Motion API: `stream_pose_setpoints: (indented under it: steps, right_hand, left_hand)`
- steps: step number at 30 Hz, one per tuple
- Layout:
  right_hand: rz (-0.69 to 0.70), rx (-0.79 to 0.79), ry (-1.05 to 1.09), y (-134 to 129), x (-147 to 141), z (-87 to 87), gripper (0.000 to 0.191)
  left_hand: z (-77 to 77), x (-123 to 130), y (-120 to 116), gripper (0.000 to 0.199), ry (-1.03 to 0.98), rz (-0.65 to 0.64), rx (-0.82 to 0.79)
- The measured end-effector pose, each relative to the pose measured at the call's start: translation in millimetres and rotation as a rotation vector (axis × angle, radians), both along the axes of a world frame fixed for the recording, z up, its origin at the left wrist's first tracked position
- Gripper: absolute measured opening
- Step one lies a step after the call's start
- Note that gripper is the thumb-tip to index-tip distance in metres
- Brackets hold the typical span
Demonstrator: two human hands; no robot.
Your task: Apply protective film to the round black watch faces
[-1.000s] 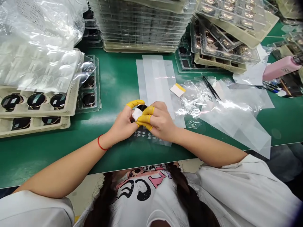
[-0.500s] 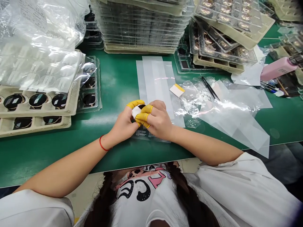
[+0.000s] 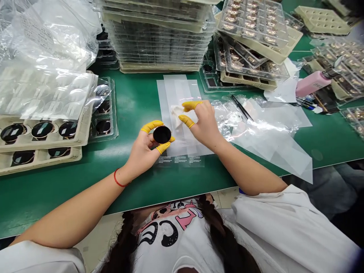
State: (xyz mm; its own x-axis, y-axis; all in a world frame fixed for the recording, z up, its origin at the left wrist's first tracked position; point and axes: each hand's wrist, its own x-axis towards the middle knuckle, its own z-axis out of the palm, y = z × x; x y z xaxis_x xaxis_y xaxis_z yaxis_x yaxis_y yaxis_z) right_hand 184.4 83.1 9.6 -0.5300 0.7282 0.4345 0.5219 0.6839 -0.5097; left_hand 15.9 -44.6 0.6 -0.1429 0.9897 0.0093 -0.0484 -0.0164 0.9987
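Here, a round glossy black disc (image 3: 162, 134) is held by its rim in a narrow grip of the left hand (image 3: 140, 157), between yellow rubber finger cots (image 3: 150, 126), its face left uncovered; a crumpled white cloth (image 3: 176, 115) is pinched narrowly by the right hand (image 3: 204, 123), over clear plastic film sheets (image 3: 165, 106) on a green bench mat (image 3: 136, 94); beige pulp trays (image 3: 57, 144) of black discs stand leftward; slender black tweezers (image 3: 241, 108) lie rightward.

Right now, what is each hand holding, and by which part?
The left hand pinches a round black disc by its rim, between yellow-capped fingers. The right hand pinches a white cloth by its edge.
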Motion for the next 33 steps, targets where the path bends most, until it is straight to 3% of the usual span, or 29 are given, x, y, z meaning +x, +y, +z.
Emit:
stream_pose_setpoints:
  steps: [3, 9, 15, 22, 27, 33]
  right_hand:
    - [-0.006, -0.124, 0.033, 5, 17, 15.3, 0.023]
    - [0.162, -0.461, 0.033, -4, 19, 34.4, 0.009]
    - [0.194, -0.473, 0.004, -9, 19, 33.6, 0.009]
    - [0.241, -0.445, 0.014, -11, 18, 32.0, 0.004]
    - [0.223, -0.594, 0.174, -11, 20, 38.2, 0.008]
    - [0.209, -0.88, 0.323, -21, 9, 36.3, 0.024]
  left_hand:
    - [1.2, -7, 2, 0.052, 0.064, 0.047, 0.089]
    - [0.2, -11, 3, 0.048, 0.134, 0.054, 0.151]
    - [-1.2, -10, 4, 0.048, 0.156, 0.057, 0.183]
    - [0.7, -11, 5, 0.055, 0.111, 0.021, 0.065]
    - [-4.5, -9, 7, 0.058, 0.043, -0.049, -0.021]
    - [-10.4, -4, 6, 0.052, 0.012, -0.154, -0.032]
